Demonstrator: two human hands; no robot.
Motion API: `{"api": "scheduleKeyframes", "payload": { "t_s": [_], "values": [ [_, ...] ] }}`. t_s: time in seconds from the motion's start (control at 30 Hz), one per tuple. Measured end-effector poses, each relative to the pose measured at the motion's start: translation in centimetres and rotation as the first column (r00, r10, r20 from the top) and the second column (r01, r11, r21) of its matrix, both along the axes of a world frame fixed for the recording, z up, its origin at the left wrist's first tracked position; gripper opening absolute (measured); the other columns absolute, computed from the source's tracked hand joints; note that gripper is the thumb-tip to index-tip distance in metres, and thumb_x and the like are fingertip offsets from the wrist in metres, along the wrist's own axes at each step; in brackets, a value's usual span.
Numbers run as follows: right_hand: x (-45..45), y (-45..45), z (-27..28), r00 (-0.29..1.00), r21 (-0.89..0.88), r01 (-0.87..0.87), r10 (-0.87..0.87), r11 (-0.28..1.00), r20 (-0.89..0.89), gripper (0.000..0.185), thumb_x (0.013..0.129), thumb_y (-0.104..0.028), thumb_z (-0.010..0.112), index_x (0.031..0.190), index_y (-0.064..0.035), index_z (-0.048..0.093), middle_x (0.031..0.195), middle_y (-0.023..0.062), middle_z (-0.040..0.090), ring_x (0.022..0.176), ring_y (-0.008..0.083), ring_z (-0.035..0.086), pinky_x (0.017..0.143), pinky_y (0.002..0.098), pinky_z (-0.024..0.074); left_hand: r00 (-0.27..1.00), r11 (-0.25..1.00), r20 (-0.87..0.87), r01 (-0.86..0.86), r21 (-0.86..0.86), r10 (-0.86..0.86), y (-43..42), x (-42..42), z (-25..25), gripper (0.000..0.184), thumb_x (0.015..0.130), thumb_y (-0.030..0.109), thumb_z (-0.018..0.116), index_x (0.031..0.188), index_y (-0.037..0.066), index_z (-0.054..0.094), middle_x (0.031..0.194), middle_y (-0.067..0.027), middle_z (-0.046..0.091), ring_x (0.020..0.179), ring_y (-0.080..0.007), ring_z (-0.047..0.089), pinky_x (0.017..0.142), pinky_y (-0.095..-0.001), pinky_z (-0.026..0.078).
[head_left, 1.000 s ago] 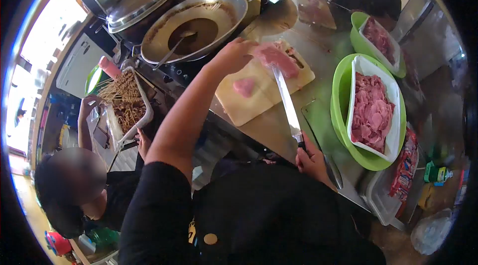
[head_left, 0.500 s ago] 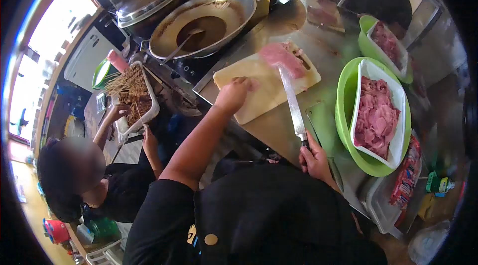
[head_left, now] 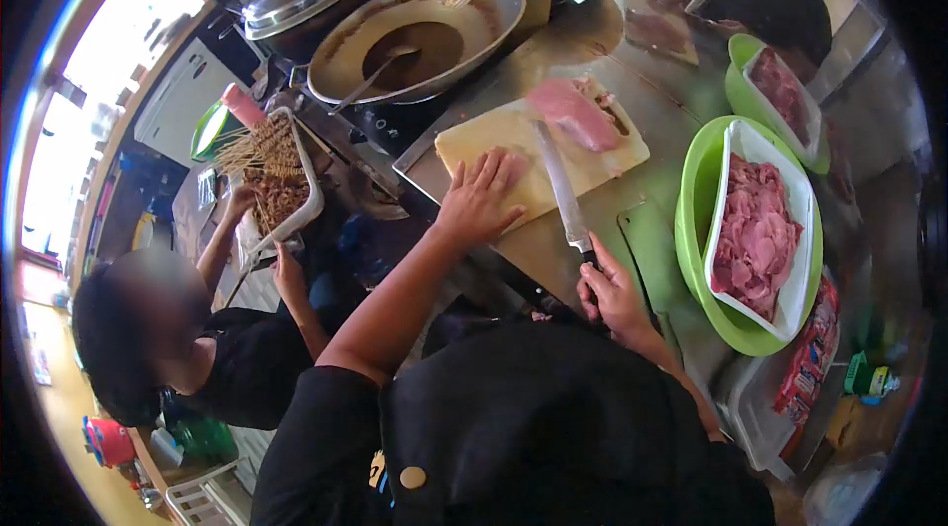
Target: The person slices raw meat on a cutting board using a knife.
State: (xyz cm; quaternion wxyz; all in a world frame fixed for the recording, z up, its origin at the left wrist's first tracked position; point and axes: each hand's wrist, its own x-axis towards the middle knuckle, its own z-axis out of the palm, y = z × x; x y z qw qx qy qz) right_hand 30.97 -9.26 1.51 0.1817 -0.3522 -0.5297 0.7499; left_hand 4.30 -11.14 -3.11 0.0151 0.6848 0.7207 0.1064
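Note:
My left hand (head_left: 479,200) lies open, fingers spread, over the near left side of a pale cutting board (head_left: 583,173). A thin pink slice of meat (head_left: 514,166) shows at its fingertips; how much lies underneath is hidden. My right hand (head_left: 614,297) is closed round the black handle of a long knife (head_left: 561,182). The blade points away across the board, its tip close to a larger piece of raw meat (head_left: 576,113) at the far right of the board.
Right of the board, a white tray of sliced meat (head_left: 755,235) sits in a green basin (head_left: 696,200). A green cleaver-shaped tool (head_left: 647,254) lies beside it. Behind is a wok of brown sauce (head_left: 420,44). At left, another person (head_left: 247,358) handles skewers over a tray (head_left: 309,195).
My left hand has gone from curled fingers to spread flat on the board. The knife has turned slightly, its tip now left of the large meat piece.

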Motion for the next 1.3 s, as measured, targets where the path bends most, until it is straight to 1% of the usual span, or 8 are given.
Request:
{"api": "scheduleKeyframes", "payload": {
  "t_s": [0.27, 0.47, 0.5, 0.73, 0.83, 0.9, 1.1, 1.3],
  "values": [
    [1.6, -0.3, -0.3, 0.993, 0.001, 0.065, -0.065, 0.998, 0.099, 0.057, 0.093, -0.012, 0.045, 0.146, -0.014, 0.022, 0.063, 0.0018, 0.047, 0.044, 0.0089, 0.04, 0.041, 0.0223, 0.0349, 0.998, 0.974, -0.043, 0.035, -0.225, -0.045, -2.1, -1.0, 6.6, 0.047, 0.082, 0.05, 0.059, 0.125, 0.034, 0.053, 0.147, -0.0114, 0.029, 0.139, -0.0347, 0.017, 0.105, -0.065, 0.013],
    [1.2, -0.6, 0.9, 0.992, 0.017, 0.083, -0.084, 0.996, 0.094, 0.058, 0.093, -0.013, 0.045, 0.146, -0.0146, 0.022, 0.064, 0.0016, 0.046, 0.045, 0.0087, 0.04, 0.041, 0.0222, 0.0341, 0.839, 0.974, 0.543, -0.123, 0.189, 0.001, 1.0, -4.2, 2.9, 0.03, 0.077, 0.033, 0.065, 0.102, 0.015, 0.065, 0.117, -0.0094, 0.059, 0.122, -0.0354, 0.043, 0.099, -0.0575, 0.03],
    [1.2, -0.8, 0.9, 0.992, 0.029, 0.092, -0.094, 0.995, 0.089, 0.058, 0.093, -0.013, 0.045, 0.146, -0.0149, 0.022, 0.064, 0.0016, 0.046, 0.045, 0.0087, 0.04, 0.041, 0.0222, 0.034, 0.908, 0.948, 0.419, -0.161, 0.274, 0.033, 1.5, -3.3, 3.5, 0.026, 0.077, 0.029, 0.063, 0.096, 0.012, 0.064, 0.098, -0.0078, 0.064, 0.104, -0.034, 0.053, 0.089, -0.0529, 0.038],
    [3.2, -1.4, 1.8, 0.979, 0.044, 0.187, -0.19, 0.981, 0.076, 0.061, 0.092, -0.008, 0.046, 0.146, -0.0131, 0.019, 0.062, 0.0012, 0.045, 0.047, 0.0082, 0.04, 0.043, 0.0227, 0.0366, 0.989, 0.987, 0.067, -0.137, 0.08, 0.132, 5.7, -0.9, 2.8, 0.021, 0.072, 0.033, 0.062, 0.078, 0.014, 0.067, 0.095, -0.0086, 0.061, 0.102, -0.0317, 0.053, 0.081, -0.0501, 0.039],
    [4.9, -2.6, 1.5, 0.977, 0.057, 0.191, -0.195, 0.98, 0.082, 0.062, 0.091, -0.008, 0.047, 0.146, -0.0125, 0.019, 0.062, 0.0009, 0.046, 0.047, 0.008, 0.04, 0.044, 0.0225, 0.0369, 0.991, 0.992, 0.053, -0.125, 0.006, 0.124, 7.3, -3.0, 1.8, 0.023, 0.075, 0.035, 0.064, 0.079, 0.013, 0.067, 0.083, -0.0101, 0.062, 0.091, -0.0327, 0.057, 0.071, -0.0451, 0.046],
    [6.2, -2.5, 0.7, 0.981, 0.13, 0.163, -0.174, 0.978, 0.085, 0.062, 0.091, -0.008, 0.048, 0.146, -0.0118, 0.02, 0.063, 0.0004, 0.048, 0.049, 0.0077, 0.042, 0.046, 0.0225, 0.0389, 0.945, 0.989, 0.316, -0.115, 0.094, 0.08, 8.1, -3.6, 3.1, 0.02, 0.074, 0.03, 0.065, 0.08, 0.011, 0.067, 0.081, -0.0111, 0.064, 0.081, -0.0325, 0.061, 0.067, -0.0438, 0.048],
    [9.2, -3.5, -0.8, 0.97, 0.305, 0.005, -0.079, 0.952, 0.231, 0.062, 0.09, -0.012, 0.053, 0.145, -0.0071, 0.024, 0.116, 0.0119, 0.056, 0.094, 0.0151, 0.056, 0.083, 0.0263, 0.044, 0.977, 0.971, 0.199, 0.024, 0.237, -0.072, 15.3, -2.1, 8.4, 0.018, 0.076, 0.028, 0.064, 0.082, 0.011, 0.067, 0.082, -0.0125, 0.066, 0.078, -0.0326, 0.063, 0.068, -0.0427, 0.049],
    [11.1, -4.9, -2.2, 0.962, 0.395, 0.035, -0.138, 0.918, 0.237, 0.065, 0.09, -0.018, 0.057, 0.144, -0.0065, 0.024, 0.145, 0.0149, 0.034, 0.13, 0.0201, 0.036, 0.103, 0.0312, 0.0309, 0.975, 0.988, 0.186, 0.105, 0.115, -0.125, 23.7, -0.6, 7.3, 0.023, 0.081, 0.027, 0.052, 0.088, 0.013, 0.069, 0.091, -0.0156, 0.066, 0.086, -0.0362, 0.062, 0.075, -0.045, 0.049]
  ]
}}
